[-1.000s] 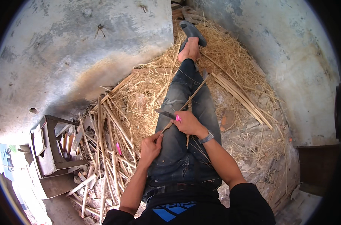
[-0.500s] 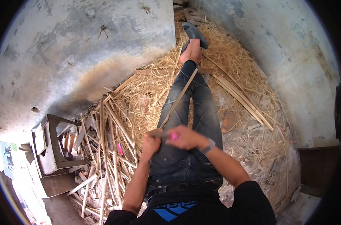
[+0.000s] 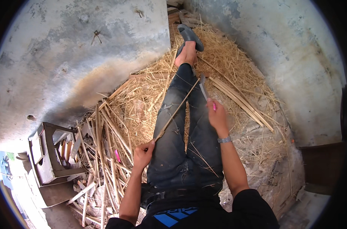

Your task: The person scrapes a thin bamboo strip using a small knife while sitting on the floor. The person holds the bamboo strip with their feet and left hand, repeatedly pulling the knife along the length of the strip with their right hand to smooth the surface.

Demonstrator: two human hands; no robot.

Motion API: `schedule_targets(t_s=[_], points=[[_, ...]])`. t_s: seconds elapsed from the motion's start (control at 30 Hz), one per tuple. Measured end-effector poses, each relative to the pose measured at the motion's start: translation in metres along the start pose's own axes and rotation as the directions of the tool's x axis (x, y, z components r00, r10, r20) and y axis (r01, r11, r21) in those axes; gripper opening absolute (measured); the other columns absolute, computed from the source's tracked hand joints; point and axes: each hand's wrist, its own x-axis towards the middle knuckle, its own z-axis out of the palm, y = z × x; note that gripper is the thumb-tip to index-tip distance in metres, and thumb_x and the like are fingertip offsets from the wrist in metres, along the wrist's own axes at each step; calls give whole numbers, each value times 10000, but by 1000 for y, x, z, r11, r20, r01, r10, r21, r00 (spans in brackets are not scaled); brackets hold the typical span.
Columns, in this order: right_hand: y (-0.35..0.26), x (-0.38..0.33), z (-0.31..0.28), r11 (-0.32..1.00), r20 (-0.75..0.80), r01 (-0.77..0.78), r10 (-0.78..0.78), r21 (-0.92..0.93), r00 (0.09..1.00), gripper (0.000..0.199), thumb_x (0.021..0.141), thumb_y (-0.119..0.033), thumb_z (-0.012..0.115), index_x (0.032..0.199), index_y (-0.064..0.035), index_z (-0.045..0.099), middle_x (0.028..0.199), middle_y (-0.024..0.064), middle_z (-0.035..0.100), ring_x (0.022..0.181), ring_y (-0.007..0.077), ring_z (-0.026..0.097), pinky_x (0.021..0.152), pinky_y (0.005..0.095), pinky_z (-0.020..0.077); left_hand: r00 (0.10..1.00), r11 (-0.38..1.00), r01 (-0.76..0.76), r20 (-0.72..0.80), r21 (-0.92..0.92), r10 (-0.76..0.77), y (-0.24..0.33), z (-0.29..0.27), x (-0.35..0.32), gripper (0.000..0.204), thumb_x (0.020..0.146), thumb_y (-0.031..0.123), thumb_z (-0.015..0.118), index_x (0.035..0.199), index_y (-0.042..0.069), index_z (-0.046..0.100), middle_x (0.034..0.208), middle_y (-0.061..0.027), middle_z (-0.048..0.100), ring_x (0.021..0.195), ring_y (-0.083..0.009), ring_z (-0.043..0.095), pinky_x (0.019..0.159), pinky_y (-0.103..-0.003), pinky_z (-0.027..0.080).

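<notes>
My left hand point(image 3: 143, 153) is closed round the near end of a thin wooden strip point(image 3: 177, 110), which slants away over my legs toward my shins. My right hand point(image 3: 217, 114) grips the pink handle of a knife point(image 3: 203, 91). Its grey blade points away from me, beside the far end of the strip and apart from my left hand. A few thin shavings point(image 3: 204, 160) lie on my dark trousers, over the right thigh. My legs are stretched out on the straw with the feet crossed.
Straw point(image 3: 228, 57) covers the floor round my feet. To the right of my shins lies a bundle of split strips point(image 3: 240, 103). A heap of sticks point(image 3: 104, 152) with a pink object point(image 3: 117, 155) in it lies left, next to a wooden frame point(image 3: 47, 171). Walls point(image 3: 288, 68) stand on both sides.
My right hand has moved from beside my left hand out along the strip, taking the knife toward its far end. Thin shavings now show on my right thigh. The left hand still holds the strip.
</notes>
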Motion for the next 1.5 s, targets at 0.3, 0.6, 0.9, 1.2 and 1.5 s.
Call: schedule_targets(t_s=[0.3,0.6,0.9,1.2,1.5], points=[[12,24,85,978,44,69,-62,-197,997,505,1103,-382,495,801,-8,653,763,280,663,751,517,640,651,595,475,996,996,-80,-48,-49,78,-22,-3,-20,343,1001,278,753,1160,-25,772,880,-174,786,797,-111,694,724,-301,546],[17,-19,102,988,237,133,-112,-76,965,488,1104,-368,495,878,9,706,774,305,661,765,526,646,680,606,493,992,996,-86,-87,10,87,-29,9,-11,344,981,302,775,1133,-6,788,666,-188,698,610,-92,612,581,-330,494],[-4,-62,90,983,429,178,-183,52,884,501,1107,-361,500,858,32,685,810,296,669,782,503,660,684,543,507,991,992,-109,-79,-59,104,-16,14,-1,344,980,321,766,1098,-1,795,727,-198,739,670,-157,723,620,-350,531],[4,-62,76,727,889,-671,202,145,411,577,1121,-514,457,759,-79,571,549,-1,446,415,151,410,401,327,318,997,996,-56,44,-74,60,18,18,20,345,988,329,749,1083,0,797,759,-172,761,678,-172,728,633,-344,532],[9,-48,63,399,752,-764,228,507,619,501,1069,-533,560,790,-118,523,591,-73,338,430,39,284,392,247,187,988,994,-96,-128,-60,88,5,31,12,381,958,354,790,1142,21,796,936,-204,791,821,-286,780,741,-379,577]])
